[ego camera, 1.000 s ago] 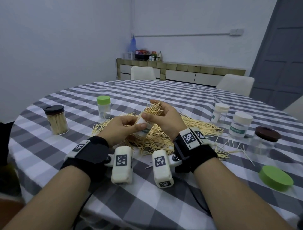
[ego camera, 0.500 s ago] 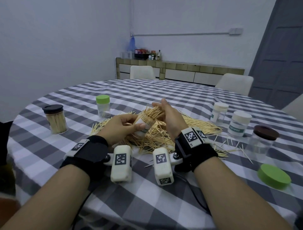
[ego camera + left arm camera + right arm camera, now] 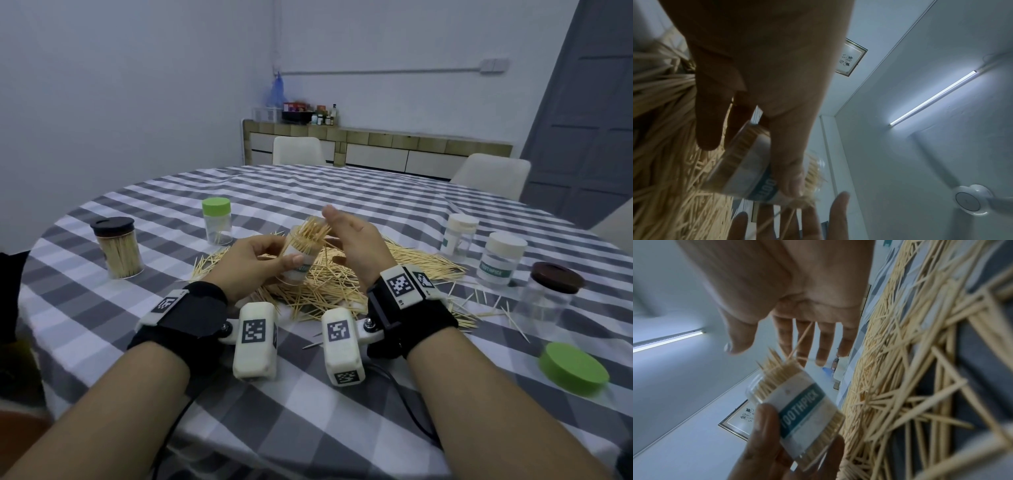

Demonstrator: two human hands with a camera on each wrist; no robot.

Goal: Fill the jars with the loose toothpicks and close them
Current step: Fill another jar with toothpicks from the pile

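Right hand (image 3: 352,245) has opened flat beside the toothpicks (image 3: 310,231), left hand (image 3: 250,265) grip holding the tilted jar (image 3: 299,262) above the desk (image 3: 308,411).

clear glossy plastic jar (image 3: 301,255) with matt paper label; pale wooden toothpicks (image 3: 329,281) beneath jar; woven checked cloth (image 3: 308,411); matt green plastic lid (image 3: 573,368) right of jar.

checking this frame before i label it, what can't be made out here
- Held jar: its base, in the head view, is behind the left hand.
- Its label, left wrist view: blurred and partly covered by the thumb.
- Right hand: palm faces away in the head view.
- Brown-lidded jar: contents unclear through the glass.
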